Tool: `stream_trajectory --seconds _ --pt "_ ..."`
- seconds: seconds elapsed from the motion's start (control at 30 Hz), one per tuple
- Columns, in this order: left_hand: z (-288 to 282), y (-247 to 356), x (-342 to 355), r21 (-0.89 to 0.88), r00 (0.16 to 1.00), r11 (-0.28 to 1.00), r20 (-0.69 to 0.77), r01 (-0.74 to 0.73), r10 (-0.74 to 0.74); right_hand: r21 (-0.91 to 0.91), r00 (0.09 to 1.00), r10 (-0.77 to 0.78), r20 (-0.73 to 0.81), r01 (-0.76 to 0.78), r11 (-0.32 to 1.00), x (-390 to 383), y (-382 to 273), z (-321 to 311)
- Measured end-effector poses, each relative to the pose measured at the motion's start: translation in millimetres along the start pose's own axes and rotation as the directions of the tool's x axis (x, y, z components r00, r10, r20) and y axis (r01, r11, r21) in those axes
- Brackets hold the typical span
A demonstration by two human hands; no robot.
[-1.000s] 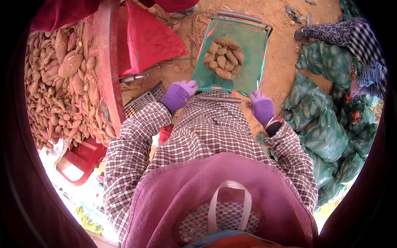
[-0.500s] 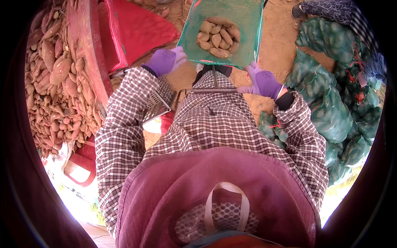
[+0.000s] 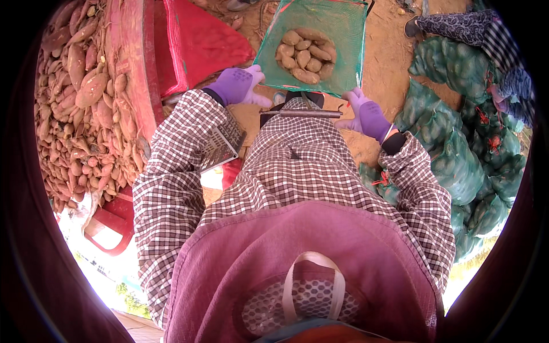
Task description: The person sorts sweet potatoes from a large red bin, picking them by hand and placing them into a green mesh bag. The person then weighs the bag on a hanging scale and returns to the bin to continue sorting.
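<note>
Sweet potatoes point(image 3: 303, 56) lie heaped in the bottom of a green mesh bag point(image 3: 269, 60), whose wide mouth faces me. My left hand point(image 3: 235, 86), in a purple glove, has its fingers at the bag's near left corner, thumb stretched away from them. At the near right corner is my gloved right hand point(image 3: 369, 114), its fingers against the rim and its thumb pointing inward. Both hands seem to hold the rim, though fingertips are partly hidden. Between them, a thin dark metal bar point(image 3: 303, 114) crosses in front of my checked apron.
A large heap of sweet potatoes point(image 3: 86, 120) lies left behind a red board point(image 3: 128, 63). Beside it are a red mesh sack point(image 3: 209, 46) and a perforated crate point(image 3: 223, 143). Filled green bags point(image 3: 452, 143) pile up right, near another person's patterned trouser leg point(image 3: 452, 26).
The bag and my left hand have shifted slightly right. Sweet potatoes in the bag lie a little differently. The metal bar appears farther up and to the right. More of the other person's leg shows.
</note>
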State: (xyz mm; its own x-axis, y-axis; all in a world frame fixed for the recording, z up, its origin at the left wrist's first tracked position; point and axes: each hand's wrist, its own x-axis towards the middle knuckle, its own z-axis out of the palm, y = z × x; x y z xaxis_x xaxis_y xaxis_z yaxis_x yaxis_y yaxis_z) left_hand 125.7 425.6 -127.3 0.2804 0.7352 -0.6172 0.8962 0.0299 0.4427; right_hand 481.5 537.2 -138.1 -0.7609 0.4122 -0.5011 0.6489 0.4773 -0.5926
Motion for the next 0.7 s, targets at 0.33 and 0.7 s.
stream_trajectory --seconds 0.33,0.7 --pt "5.3 1.6 -15.6 0.021 0.994 1.000 -0.111 -0.006 0.008 0.162 0.965 0.234 -0.118 -0.214 0.963 2.1 -6.1 2.1" --pt "16.9 24.3 -23.1 -0.060 0.977 0.993 -0.180 0.102 -0.111 0.080 0.952 0.218 -0.217 -0.205 0.975 2.1 -20.9 -10.0"
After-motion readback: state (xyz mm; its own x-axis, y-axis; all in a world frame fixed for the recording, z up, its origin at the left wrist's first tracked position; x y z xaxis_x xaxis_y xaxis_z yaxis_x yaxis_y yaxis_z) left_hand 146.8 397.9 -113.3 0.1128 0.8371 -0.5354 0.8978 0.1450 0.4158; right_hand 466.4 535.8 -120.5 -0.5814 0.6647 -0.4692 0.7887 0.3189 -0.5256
